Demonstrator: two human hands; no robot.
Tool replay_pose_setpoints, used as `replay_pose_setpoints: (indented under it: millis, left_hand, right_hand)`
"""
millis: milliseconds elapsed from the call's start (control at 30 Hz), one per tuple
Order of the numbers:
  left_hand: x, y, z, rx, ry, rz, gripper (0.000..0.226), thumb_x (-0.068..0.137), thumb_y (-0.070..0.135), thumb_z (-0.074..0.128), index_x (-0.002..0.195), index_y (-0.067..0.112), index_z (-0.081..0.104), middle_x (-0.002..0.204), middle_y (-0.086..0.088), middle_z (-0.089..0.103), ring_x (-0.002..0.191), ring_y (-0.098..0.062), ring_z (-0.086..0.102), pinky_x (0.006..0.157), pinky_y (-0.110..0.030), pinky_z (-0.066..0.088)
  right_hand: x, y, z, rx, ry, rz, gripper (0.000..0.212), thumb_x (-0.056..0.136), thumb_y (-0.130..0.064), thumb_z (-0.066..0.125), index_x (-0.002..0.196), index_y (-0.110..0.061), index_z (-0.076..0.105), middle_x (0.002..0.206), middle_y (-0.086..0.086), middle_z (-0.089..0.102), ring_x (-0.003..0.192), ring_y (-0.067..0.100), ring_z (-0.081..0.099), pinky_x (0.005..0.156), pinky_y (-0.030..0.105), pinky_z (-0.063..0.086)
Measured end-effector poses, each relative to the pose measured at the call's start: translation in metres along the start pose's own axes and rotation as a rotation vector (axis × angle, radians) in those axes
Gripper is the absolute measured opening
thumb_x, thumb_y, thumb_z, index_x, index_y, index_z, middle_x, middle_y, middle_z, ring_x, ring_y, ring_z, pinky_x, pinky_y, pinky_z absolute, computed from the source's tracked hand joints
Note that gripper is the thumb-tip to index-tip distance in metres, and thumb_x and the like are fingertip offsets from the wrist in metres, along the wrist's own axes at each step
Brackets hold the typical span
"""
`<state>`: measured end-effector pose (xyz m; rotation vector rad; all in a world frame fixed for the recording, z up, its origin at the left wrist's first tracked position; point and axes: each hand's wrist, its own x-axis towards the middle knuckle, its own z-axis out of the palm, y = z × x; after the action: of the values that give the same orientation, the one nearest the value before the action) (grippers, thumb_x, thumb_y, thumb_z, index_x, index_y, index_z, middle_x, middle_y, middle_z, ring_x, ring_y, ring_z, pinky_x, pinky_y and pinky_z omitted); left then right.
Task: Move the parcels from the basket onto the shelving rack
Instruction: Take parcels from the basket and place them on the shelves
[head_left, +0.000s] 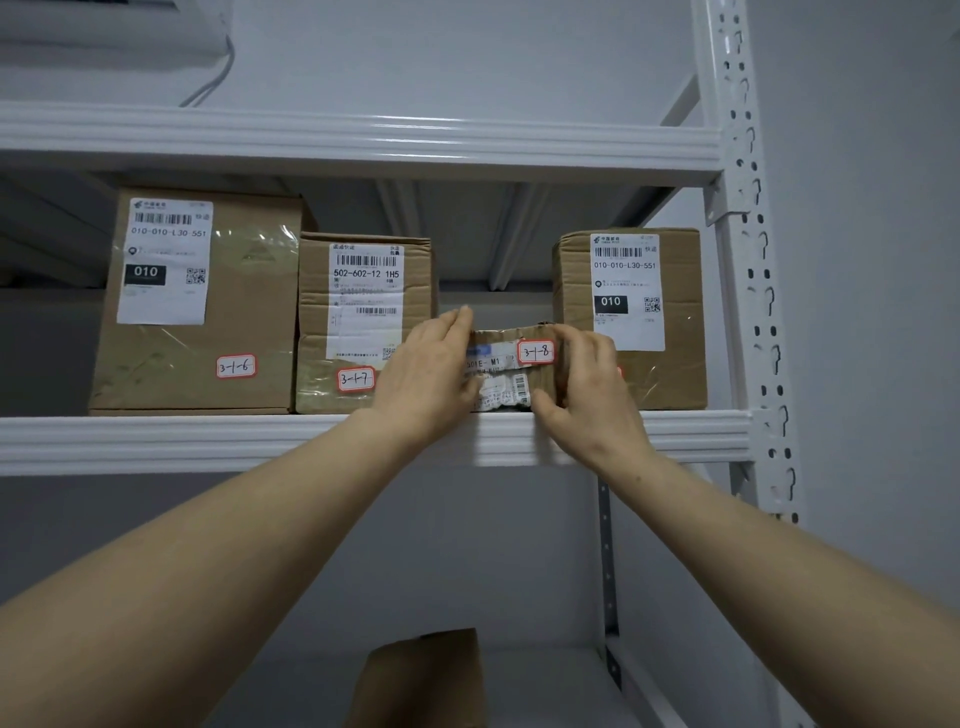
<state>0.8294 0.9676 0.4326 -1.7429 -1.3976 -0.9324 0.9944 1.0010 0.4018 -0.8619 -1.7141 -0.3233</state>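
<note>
A small flat cardboard parcel (506, 364) tagged 3-1-8 lies on the white rack's shelf (208, 441), in the gap between two bigger boxes. My left hand (431, 371) holds its left end, fingers over the top and thumb at the lower front. My right hand (587, 379) grips its right end, thumb under the front edge. Left of it stand the box tagged 3-1-7 (358, 322) and the tall box tagged 3-1-6 (202, 306). The basket is out of view.
A third box (639, 312) stands right of the small parcel, against the perforated upright (753, 260). The shelf above (363, 135) hangs low over the boxes. Another brown parcel (423, 675) sits on the shelf below.
</note>
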Motion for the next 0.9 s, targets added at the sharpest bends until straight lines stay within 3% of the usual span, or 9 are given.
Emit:
replay_pose_setpoints:
  millis: [133,233,400,567,700,800,900]
  left_hand:
    - [-0.009,-0.002,-0.009,0.021,0.035,-0.018,0.07,0.091,0.027,0.057,0.15,0.011,0.023,0.151,-0.006,0.033,0.137,-0.023,0.031,0.109,-0.036,0.03]
    - [-0.025,-0.012,-0.02,0.023,0.109,-0.04,0.063,0.088,0.025,0.058,0.145,0.01,0.035,0.143,-0.008,0.043,0.129,-0.026,0.04,0.104,-0.038,0.036]
    - [-0.088,-0.051,-0.046,0.091,0.179,-0.107,0.056,0.078,0.024,0.049,0.13,0.003,0.054,0.122,-0.016,0.059,0.11,-0.035,0.056,0.089,-0.043,0.048]
    - [-0.203,-0.114,-0.094,0.3,0.019,-0.363,0.059,0.078,0.021,0.058,0.135,0.005,0.05,0.128,-0.015,0.054,0.113,-0.035,0.052,0.088,-0.045,0.047]
    - [-0.302,-0.159,-0.146,0.454,-0.131,-0.654,0.063,0.085,0.029,0.059,0.143,0.014,0.04,0.139,-0.009,0.044,0.125,-0.028,0.042,0.098,-0.04,0.04]
    - [-0.374,-0.193,-0.189,0.499,-0.269,-0.871,0.062,0.087,0.034,0.056,0.143,0.017,0.038,0.141,-0.007,0.044,0.129,-0.028,0.039,0.103,-0.039,0.037]
    - [-0.451,-0.224,-0.23,0.542,-0.424,-1.06,0.063,0.086,0.037,0.055,0.144,0.02,0.038,0.143,-0.006,0.044,0.131,-0.03,0.038,0.109,-0.044,0.03]
  right_hand:
    - [-0.006,-0.007,0.002,-0.012,0.132,-0.031,0.062,0.081,-0.017,0.062,0.139,-0.01,0.04,0.139,0.012,0.036,0.122,0.027,0.044,0.096,0.037,0.042]
    - [-0.01,-0.023,0.012,0.063,0.242,-0.199,0.057,0.074,-0.019,0.053,0.128,-0.002,0.052,0.129,0.017,0.048,0.119,0.026,0.045,0.097,0.038,0.044]
    - [-0.034,-0.079,0.055,0.257,0.137,-0.446,0.052,0.071,-0.007,0.059,0.123,-0.003,0.057,0.126,0.016,0.053,0.118,0.022,0.045,0.097,0.036,0.041]
    - [-0.098,-0.166,0.111,0.483,-0.137,-0.585,0.049,0.072,-0.018,0.047,0.118,-0.004,0.059,0.119,0.018,0.057,0.111,0.031,0.052,0.089,0.042,0.044]
    - [-0.167,-0.251,0.154,0.574,-0.469,-0.639,0.047,0.074,-0.023,0.047,0.115,-0.007,0.061,0.113,0.016,0.061,0.104,0.036,0.059,0.084,0.043,0.048]
    - [-0.218,-0.322,0.179,0.565,-0.746,-0.682,0.05,0.083,-0.021,0.06,0.131,-0.013,0.049,0.131,0.01,0.049,0.116,0.031,0.052,0.091,0.039,0.045]
    - [-0.268,-0.397,0.199,0.542,-0.956,-0.741,0.059,0.086,-0.028,0.061,0.14,-0.02,0.037,0.139,0.006,0.039,0.12,0.025,0.047,0.089,0.035,0.044]
